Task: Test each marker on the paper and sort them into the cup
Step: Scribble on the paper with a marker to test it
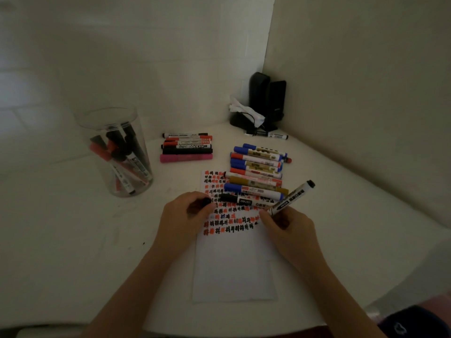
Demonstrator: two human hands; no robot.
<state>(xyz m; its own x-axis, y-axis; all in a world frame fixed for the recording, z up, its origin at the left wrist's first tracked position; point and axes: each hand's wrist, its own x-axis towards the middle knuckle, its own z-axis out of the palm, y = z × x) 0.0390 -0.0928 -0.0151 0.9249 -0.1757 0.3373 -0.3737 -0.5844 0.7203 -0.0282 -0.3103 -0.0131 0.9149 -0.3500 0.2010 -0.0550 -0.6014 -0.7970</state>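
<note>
The white table is carrying the clear cup of markers at your left. The paper is lying before you. Your right hand is gripping a black marker over it; your left hand is pinching its black cap.

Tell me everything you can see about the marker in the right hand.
The marker has a white barrel with a black printed label and a black end. It looks like plastic. The right hand pinches its lower end, and it tilts up and away to the right, black end highest. Its tip sits at the edge of the scribbled paper; the fingers hide it. The left hand holds a small black piece, likely its cap.
</note>
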